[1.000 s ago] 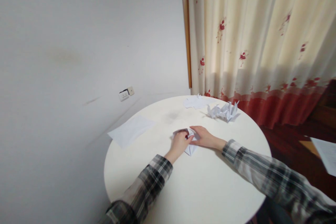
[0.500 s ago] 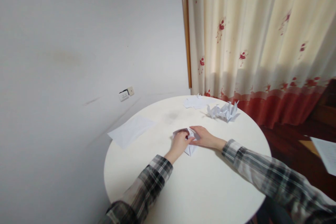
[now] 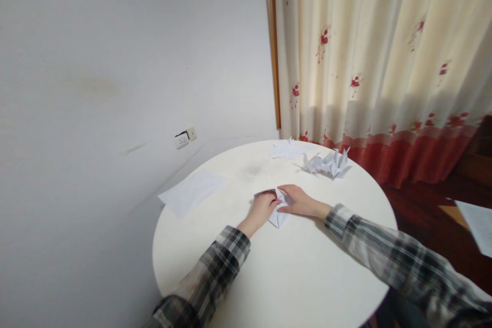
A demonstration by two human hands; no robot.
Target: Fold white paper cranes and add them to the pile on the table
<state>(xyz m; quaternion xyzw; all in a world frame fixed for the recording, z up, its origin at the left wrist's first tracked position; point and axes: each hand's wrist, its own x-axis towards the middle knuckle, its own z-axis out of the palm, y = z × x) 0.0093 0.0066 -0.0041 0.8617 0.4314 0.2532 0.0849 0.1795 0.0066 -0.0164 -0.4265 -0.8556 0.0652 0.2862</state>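
Observation:
A small white folded paper [image 3: 279, 218] lies near the middle of the round white table [image 3: 292, 277]. My left hand [image 3: 262, 208] rests on its left part with fingers curled down, pressing the paper. From the right, my right hand [image 3: 299, 200] has its fingers pressed together on the paper's top edge. Both arms wear plaid sleeves. Most of the paper is hidden under the two hands.
A flat white sheet [image 3: 192, 191] lies at the table's left edge. Folded paper figures [image 3: 327, 163] and more white paper [image 3: 287, 149] sit at the far side. A wall with a socket [image 3: 184, 137] is left; a curtain [image 3: 380, 61] hangs behind.
My left hand has shifted slightly on the folded paper; its forearm has moved a little left. The right hand stays in place.

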